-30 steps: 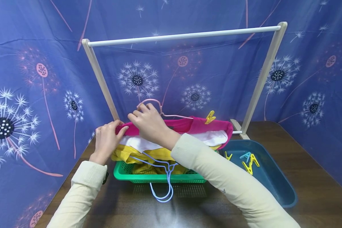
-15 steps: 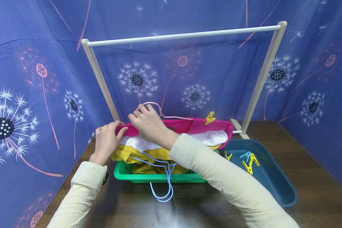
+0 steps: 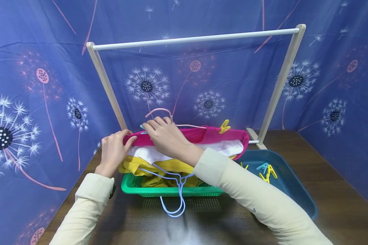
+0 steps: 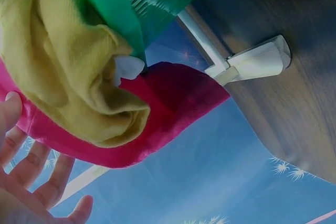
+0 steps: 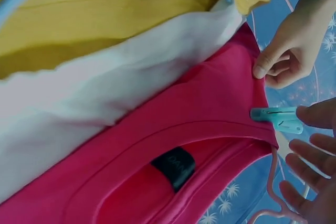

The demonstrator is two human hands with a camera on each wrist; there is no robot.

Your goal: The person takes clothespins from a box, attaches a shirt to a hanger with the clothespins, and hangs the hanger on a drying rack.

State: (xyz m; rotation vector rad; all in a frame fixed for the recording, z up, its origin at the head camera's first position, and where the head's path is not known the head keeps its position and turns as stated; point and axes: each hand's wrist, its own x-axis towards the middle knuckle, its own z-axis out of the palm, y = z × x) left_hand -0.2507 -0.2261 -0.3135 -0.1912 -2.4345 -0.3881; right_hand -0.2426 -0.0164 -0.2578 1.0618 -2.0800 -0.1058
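Note:
A pink shirt (image 3: 199,134) on a pink hanger (image 3: 159,110) lies on top of the layered clothes. My left hand (image 3: 115,149) pinches the shirt's left shoulder, thumb in front and fingers behind. Beside that grip, a teal clothespin (image 5: 275,116) is clipped over the shoulder edge next to the neckline. My right hand (image 3: 168,136) is at the clothespin; in the right wrist view its thumb tip meets the outer end while the other fingers spread apart. On the other shoulder sits a yellow clothespin (image 3: 224,126).
Under the pink shirt are a white garment (image 3: 148,154) and a yellow one (image 3: 168,166), with blue hangers (image 3: 181,187), over a green basket (image 3: 130,186). A dark blue tray (image 3: 294,178) at right holds several clothespins. Behind stands a rack with a white rail (image 3: 196,39).
My right hand has shifted slightly right and down, and its fingers have loosened, showing the teal clothespin on the shirt. The left hand keeps its grip.

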